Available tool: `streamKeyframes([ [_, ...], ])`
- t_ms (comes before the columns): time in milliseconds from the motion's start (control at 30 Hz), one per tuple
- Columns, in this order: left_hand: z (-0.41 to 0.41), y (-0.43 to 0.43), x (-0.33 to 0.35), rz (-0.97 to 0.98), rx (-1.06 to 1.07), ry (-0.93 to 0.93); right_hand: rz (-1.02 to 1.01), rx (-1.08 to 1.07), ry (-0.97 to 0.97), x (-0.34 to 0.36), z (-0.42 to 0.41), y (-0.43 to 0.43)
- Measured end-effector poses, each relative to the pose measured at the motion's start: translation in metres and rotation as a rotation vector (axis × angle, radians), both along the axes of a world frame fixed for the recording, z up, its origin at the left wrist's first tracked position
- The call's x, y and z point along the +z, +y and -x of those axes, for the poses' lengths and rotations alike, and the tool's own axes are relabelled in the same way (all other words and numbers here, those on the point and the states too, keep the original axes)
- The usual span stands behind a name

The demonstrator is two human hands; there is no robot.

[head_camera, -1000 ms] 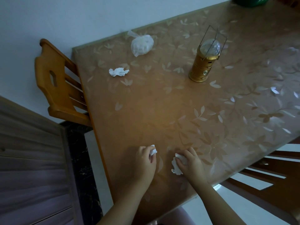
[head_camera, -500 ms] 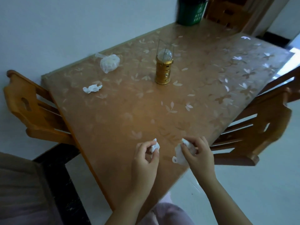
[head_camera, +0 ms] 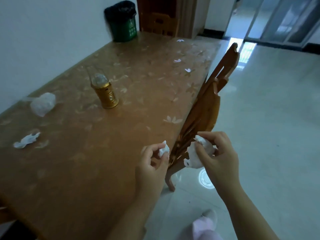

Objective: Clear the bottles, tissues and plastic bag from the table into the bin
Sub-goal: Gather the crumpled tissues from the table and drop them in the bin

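Two wads held — left hand pinches a small tissue, right hand grips a larger tissue — by the floral-covered table (green bin beyond its far end).

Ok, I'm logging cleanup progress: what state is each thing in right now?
Left hand: pinching a small tissue wad.
Right hand: holding a larger crumpled tissue.
Loose tissue: lying on the table.
Plastic bag: bunched, lying on the table.
Lantern: standing upright.
Bin: upright, black liner.
Chair: tucked against the table.
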State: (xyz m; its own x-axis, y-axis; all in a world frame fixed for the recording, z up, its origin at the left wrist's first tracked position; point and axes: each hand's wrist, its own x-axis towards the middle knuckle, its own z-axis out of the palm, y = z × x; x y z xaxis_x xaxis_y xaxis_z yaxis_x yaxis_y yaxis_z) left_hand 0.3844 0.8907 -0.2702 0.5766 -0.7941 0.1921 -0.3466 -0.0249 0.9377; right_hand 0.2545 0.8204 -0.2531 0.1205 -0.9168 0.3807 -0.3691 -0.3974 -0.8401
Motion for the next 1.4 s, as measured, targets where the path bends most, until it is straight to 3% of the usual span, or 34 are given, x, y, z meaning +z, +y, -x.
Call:
streamKeyframes([
  [233,0.088,-0.112,0.024,0.071,-0.136,-0.12,0.01,-0.105,-0.095,0.026,0.097,-0.087],
  [633,0.221,-0.268,0.023,0.019,-0.321,0.013,-0.042,-0.228,-0.076,0.021,0.229,-0.231],
  [1400,0.221,-0.699,0.037,0.084,-0.32,0.11,-0.171,-0.209,-0.126,0.027,0.236,-0.652],
])
